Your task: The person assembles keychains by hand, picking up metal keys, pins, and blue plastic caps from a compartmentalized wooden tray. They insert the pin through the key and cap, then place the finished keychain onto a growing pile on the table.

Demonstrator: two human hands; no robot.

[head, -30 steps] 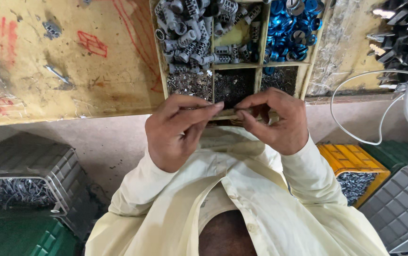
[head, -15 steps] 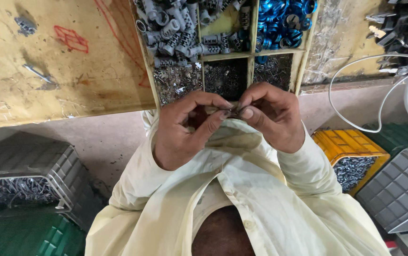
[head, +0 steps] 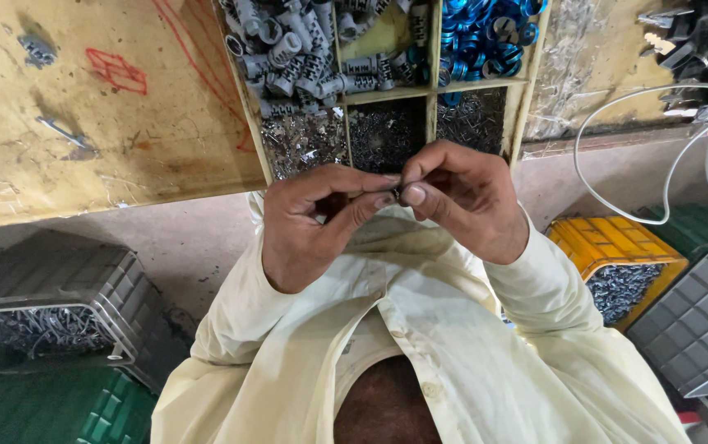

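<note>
Both my hands are raised close together in front of my chest, just below the compartment tray (head: 432, 123). My left hand (head: 313, 226) and my right hand (head: 465, 197) pinch one small dark metal part (head: 395, 194) between thumbs and forefingers. The part is mostly hidden by the fingertips, so I cannot make out its shape. Pale cream sleeves (head: 535, 288) cover both forearms.
The tray holds grey metal sleeves (head: 296, 49), blue rings (head: 485, 33) and small dark screws (head: 387, 131). It sits on a worn yellow bench top (head: 83, 123). Below are a yellow crate (head: 609, 242) of metal bits, grey crates (head: 50, 279) and a white cable (head: 617, 115).
My fingertips have drawn closer together around the small part. The flat strip seen between my hands a second ago no longer shows. The view has shifted slightly.
</note>
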